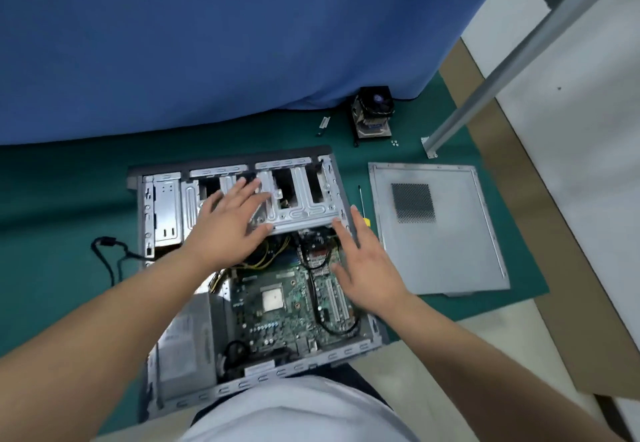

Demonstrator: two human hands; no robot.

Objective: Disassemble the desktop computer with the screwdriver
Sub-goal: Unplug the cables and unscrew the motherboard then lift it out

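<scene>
With the open grey steel desktop computer case (pixel 242 268) flat on the green mat (pixel 69 206), the left hand (pixel 225 227) lay spread on the silver drive cage (pixel 298 206), seemingly gripping nothing, the right hand (pixel 367 268) hovered open and empty, and the yellow-handled screwdriver (pixel 362 204) sat beside the case, so yanking the cage could snag the yellow cables (pixel 273 251).

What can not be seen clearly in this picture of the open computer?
Head view only:
- Drive cage: its left part is covered by the left hand, so any screws there are hidden.
- Screwdriver: its handle is mostly behind the right hand.
- Small screws on the mat: too small to count.
- Power supply: its label is blurred.
- Case: its near edge is hidden by the person's shirt.
</scene>
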